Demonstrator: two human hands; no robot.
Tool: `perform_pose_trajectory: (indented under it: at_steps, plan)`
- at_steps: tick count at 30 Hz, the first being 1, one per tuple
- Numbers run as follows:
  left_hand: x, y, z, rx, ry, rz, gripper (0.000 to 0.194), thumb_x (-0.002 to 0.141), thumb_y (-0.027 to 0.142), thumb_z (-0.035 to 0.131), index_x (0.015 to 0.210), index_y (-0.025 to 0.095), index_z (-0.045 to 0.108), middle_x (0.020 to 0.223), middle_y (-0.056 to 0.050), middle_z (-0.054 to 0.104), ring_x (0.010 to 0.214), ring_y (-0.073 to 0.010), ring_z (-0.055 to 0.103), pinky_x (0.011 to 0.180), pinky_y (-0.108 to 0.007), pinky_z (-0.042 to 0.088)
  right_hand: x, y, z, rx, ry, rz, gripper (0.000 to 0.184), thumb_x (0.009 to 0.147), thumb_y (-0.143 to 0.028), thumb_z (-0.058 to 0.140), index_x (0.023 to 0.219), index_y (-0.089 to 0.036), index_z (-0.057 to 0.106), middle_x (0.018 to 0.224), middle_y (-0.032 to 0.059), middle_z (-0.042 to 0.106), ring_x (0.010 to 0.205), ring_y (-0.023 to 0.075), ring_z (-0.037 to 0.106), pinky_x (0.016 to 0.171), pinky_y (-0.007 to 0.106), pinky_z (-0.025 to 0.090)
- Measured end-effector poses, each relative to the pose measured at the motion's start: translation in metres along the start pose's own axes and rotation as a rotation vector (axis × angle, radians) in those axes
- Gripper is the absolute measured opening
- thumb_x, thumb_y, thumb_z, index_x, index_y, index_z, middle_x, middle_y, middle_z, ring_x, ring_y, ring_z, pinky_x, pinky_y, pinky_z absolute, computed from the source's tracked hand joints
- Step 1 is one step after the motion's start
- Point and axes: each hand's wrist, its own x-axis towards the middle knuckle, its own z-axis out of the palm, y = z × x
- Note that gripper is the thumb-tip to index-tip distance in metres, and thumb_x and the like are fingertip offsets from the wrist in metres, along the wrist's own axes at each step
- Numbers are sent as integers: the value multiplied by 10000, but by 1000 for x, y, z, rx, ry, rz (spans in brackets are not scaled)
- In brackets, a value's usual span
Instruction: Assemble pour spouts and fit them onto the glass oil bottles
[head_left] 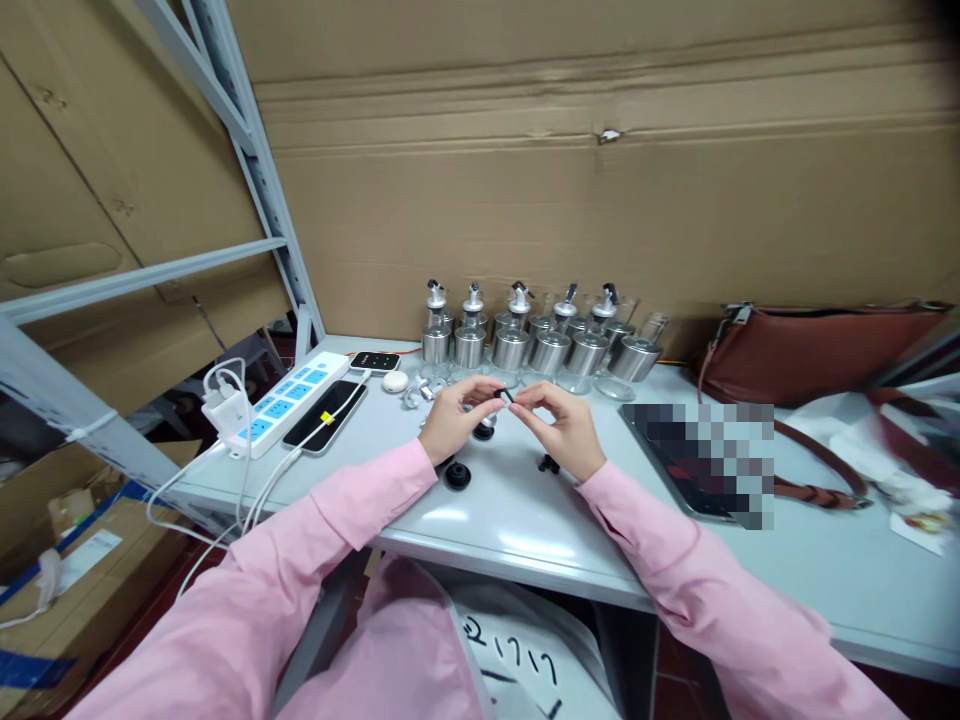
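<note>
My left hand [463, 412] and my right hand [561, 425] meet over the middle of the table, fingertips pinched. Between them is a small black part [505, 396], too small to name exactly; both hands grip it. Below my left hand a round black stopper [457, 475] lies on the table, with another black stopper [484, 430] partly hidden behind the fingers. Small black pieces [549, 464] lie under my right hand. Silvery ring-like parts [420, 394] are left of my left hand. Behind stand several glass bottles with steel sleeves [511, 350], some with pourer tops [520, 296].
At left on the table [420, 525] are a power strip [289, 400], a phone [326, 418] with white cables, a small black device [375, 362] and a white round case [394, 382]. A tablet-like device [667, 460] and a brown bag [810, 355] lie at right. Cardboard [525, 200] walls the back.
</note>
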Motion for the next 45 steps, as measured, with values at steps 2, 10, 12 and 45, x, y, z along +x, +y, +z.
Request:
perform_pose_trajectory:
  at_steps: [2,10,12,45]
  plan:
    - [0,1,0,18,-3,16,188,751,223,661,928,161,650,849,-31,676,786,-123,621,754,-247,499,0,-1,0,-6,-9,6,150,800,-312,622,712,-194,594,684,36,635,625,156,587,604,306,497]
    - [0,0,0,59,-18,43,185,768,241,649,934,162,656,877,-40,686,805,-132,632,763,-253,503,-1,0,-1,26,-31,18,173,794,-329,627,696,-191,592,671,37,641,619,158,596,588,302,499]
    - [0,0,0,49,-22,44,182,767,258,650,919,158,659,858,-38,684,794,-133,634,753,-254,506,-1,0,0,31,-43,22,177,794,-332,627,693,-192,588,667,38,638,622,160,598,593,305,503]
    - [-2,3,9,-360,3,-233,438,564,418,792,696,132,488,669,24,612,649,-105,625,612,-244,550,-12,8,11,-107,-230,104,210,830,-282,493,1007,-199,417,807,63,625,687,186,619,605,301,484]
